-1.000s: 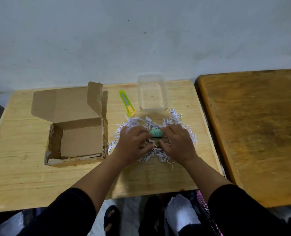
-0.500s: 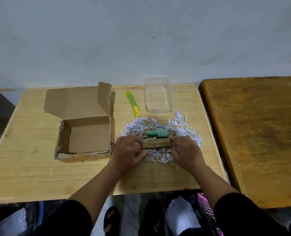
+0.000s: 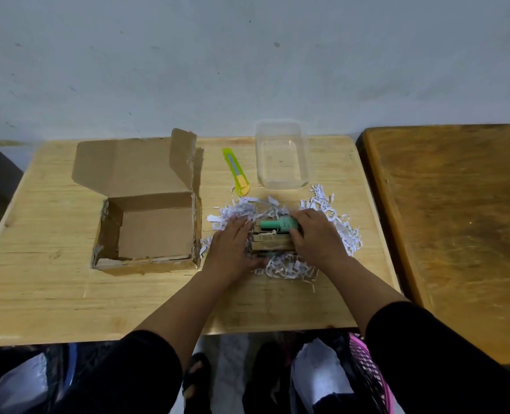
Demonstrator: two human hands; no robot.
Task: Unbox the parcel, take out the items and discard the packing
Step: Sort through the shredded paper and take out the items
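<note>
Light wooden table (image 3: 53, 288) underneath everything; darker second table (image 3: 457, 234) at 3 o'clock, apart by a narrow gap. Open cardboard box (image 3: 149, 228) at 9 o'clock from the hands, lid flap thrown back toward 12, inside bare as far as visible. Shredded white paper (image 3: 331, 222) heaped right of the box, spreading under and around both hands. Clear plastic tub (image 3: 282, 156) at 12 o'clock from the heap, looking empty. Yellow-green utility knife (image 3: 236, 171) between tub and box flap, lying free.

Left hand (image 3: 231, 246) flat and loosely spread, fingers pressed against the 9 o'clock end of the small brown packet (image 3: 273, 243); not closed around anything. Right hand (image 3: 316, 234) at the packet's 3 o'clock end, fingers curled over the base of the green bottle (image 3: 279, 225) — whether truly pinching it or only resting on it, cannot tell. Bottle lying on its side on top of the packet, cap toward 9 o'clock.

Likely light, both of them. Bottle probably smooth and prone to roll: best taken around the body, not the cap. Packet looks stiff-sided, good for a squeeze at both short ends. Shreds soft, clingy, apt to scatter: better scooped in handfuls from the heap's edges inward.
</note>
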